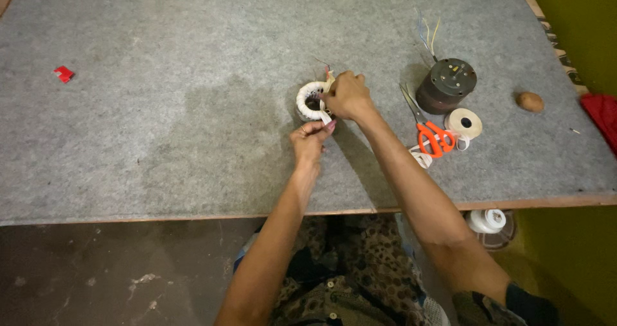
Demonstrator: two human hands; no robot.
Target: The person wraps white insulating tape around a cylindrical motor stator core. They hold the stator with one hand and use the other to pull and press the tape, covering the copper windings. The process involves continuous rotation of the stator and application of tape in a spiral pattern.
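**Ring coil in both hands at mid-table**

Ring coil (311, 100), wrapped in white tape, sits near the middle of the grey felt table (160, 107). Right hand (348, 95) clamps its right side, fingers closed on it. Left hand (310, 139), just below, pinches a white tape strip (325, 116) running off the coil. To the right stands a dark round motor (447, 85) with loose wires, then orange-handled scissors (432, 133), a cream tape roll (465, 122), and a small brown lump (530, 101). Far left, a red scrap (63, 74).
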